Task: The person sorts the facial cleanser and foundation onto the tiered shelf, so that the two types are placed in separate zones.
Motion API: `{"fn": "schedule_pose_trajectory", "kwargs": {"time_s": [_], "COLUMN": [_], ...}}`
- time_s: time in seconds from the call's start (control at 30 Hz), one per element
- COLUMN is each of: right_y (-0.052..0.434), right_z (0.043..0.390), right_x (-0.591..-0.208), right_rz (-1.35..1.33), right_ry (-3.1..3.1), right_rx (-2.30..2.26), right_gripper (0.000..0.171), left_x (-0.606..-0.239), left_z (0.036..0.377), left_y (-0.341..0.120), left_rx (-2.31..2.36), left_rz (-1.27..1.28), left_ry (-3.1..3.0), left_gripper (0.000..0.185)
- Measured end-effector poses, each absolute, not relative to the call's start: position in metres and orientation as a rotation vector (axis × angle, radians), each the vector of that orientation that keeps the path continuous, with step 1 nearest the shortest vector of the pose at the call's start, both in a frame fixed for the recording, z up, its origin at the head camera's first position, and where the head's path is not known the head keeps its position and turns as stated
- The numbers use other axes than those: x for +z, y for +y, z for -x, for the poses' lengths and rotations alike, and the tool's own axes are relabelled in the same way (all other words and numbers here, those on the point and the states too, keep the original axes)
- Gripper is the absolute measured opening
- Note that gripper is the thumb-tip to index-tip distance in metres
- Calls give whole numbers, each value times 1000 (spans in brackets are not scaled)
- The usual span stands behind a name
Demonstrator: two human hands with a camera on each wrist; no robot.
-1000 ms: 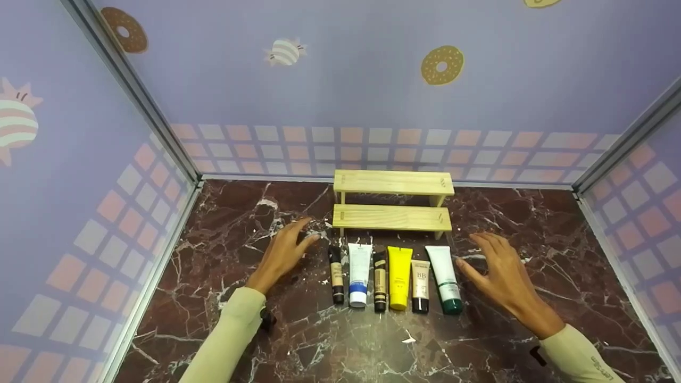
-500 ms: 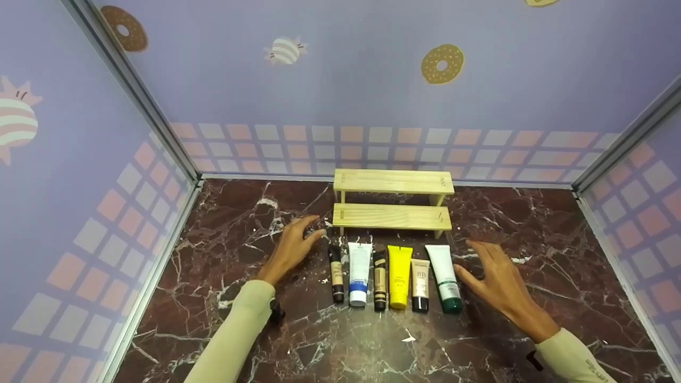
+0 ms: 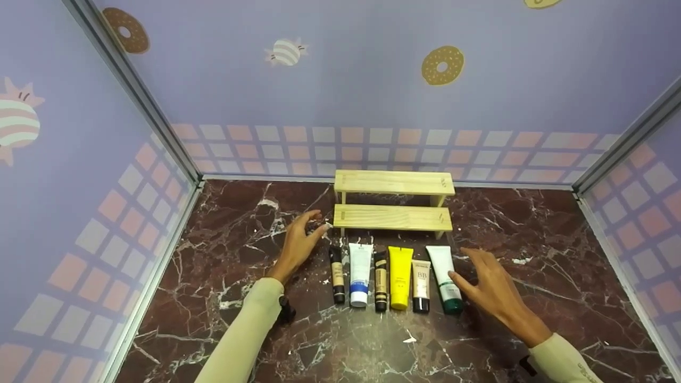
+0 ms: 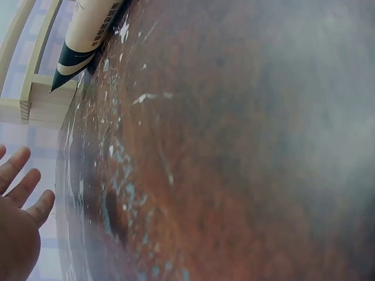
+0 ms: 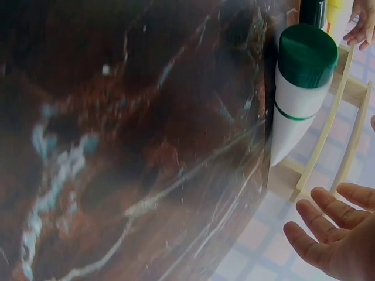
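Observation:
Several cosmetic tubes lie in a row on the dark marbled table. At the right end is a white tube with a green cap (image 3: 445, 276), and my right hand (image 3: 492, 287) is beside it, fingers extended, thumb tip overlapping its edge in the head view. Leftward come a small beige BB tube (image 3: 421, 284), a yellow tube (image 3: 400, 276), a slim black-and-gold tube (image 3: 380, 282) and a white tube with a blue band (image 3: 360, 274). A slim black-and-beige tube (image 3: 337, 274) marks the left end. My left hand (image 3: 299, 244) hovers left of it, fingers spread, holding nothing.
A two-tier wooden stand (image 3: 392, 217) stands behind the tubes, near the back wall. Purple patterned walls (image 3: 351, 96) enclose the table (image 3: 298, 340) at the back and both sides. A small white mark (image 3: 409, 339) shows in front of the tubes.
My left hand has moved right and slightly forward, toward the stand. My right hand has shifted left and a little nearer the body, closer to the green-capped tube. The tubes have stayed put.

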State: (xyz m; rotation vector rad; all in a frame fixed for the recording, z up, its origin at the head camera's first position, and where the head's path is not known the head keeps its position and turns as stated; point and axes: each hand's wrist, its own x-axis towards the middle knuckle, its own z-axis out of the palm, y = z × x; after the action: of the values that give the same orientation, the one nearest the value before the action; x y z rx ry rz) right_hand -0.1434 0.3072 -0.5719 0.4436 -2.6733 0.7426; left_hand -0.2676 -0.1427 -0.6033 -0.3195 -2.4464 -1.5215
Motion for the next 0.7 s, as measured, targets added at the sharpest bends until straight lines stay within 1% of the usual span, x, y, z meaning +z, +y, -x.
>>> {"fn": "schedule_pose_trajectory", "kwargs": {"time_s": [0.13,0.33,0.7], "right_y": [301,289,282], "right_z": [144,145,148], "right_x": [-578,-587,-592], "right_rz": [-418,-340,-131], "right_ry": [-2717,-2845,-2951], "right_rx": [766,762,857], "right_gripper": [68,76,83], "left_x": [-607,-618,-623], "left_z": [267,263,270], "left_y": [-139,-137,-125], "left_rx": [-1621,-1760,-1778], "left_rz": [258,150,228], "left_ry": [-2427,-2365,-2373], "left_gripper": [55,61,73]}}
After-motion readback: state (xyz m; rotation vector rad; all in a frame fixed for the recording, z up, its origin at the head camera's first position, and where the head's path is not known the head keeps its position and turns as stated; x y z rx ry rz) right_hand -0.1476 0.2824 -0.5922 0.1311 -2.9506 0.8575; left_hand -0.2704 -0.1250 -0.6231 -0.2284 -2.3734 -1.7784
